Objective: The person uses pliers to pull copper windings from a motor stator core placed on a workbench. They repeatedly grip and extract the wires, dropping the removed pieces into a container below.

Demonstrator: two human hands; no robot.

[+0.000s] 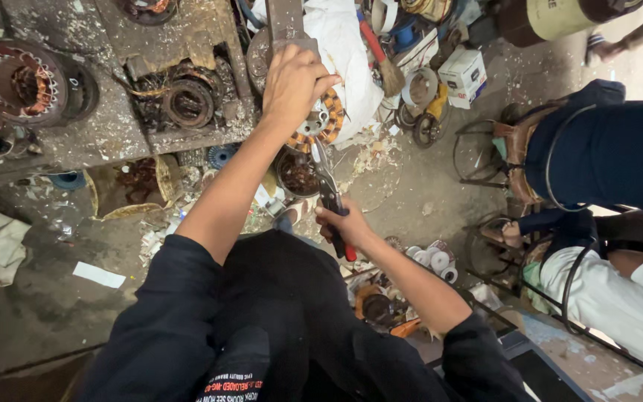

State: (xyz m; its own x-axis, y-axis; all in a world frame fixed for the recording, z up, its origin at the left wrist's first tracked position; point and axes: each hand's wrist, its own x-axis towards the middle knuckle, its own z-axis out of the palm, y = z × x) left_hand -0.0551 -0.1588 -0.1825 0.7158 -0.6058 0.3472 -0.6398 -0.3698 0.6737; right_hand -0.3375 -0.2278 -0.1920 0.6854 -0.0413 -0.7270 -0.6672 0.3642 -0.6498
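Against the front edge of the dusty workbench [106, 126], the left hand [295, 82] closes down over a motor stator [320, 123], a round steel ring wound with orange-and-white copper coils. Its fingers curl over the top of the ring and press it to the bench edge, so the grip is clamped on the stator rather than loose. Just below the stator, the right hand [342, 227] wraps tight around the red handles of a pair of cutting pliers [329, 195], fingers fully closed on them. The pliers point up toward the stator, with the metal tips reaching its lower coils; whether the tips are biting wire I cannot tell. Further left on the bench lie another copper-wound stator [16, 80] and a rusty ring-shaped motor part [187, 103]. Right of the stator, a hammer [381, 53] rests on white cloth [347, 52].
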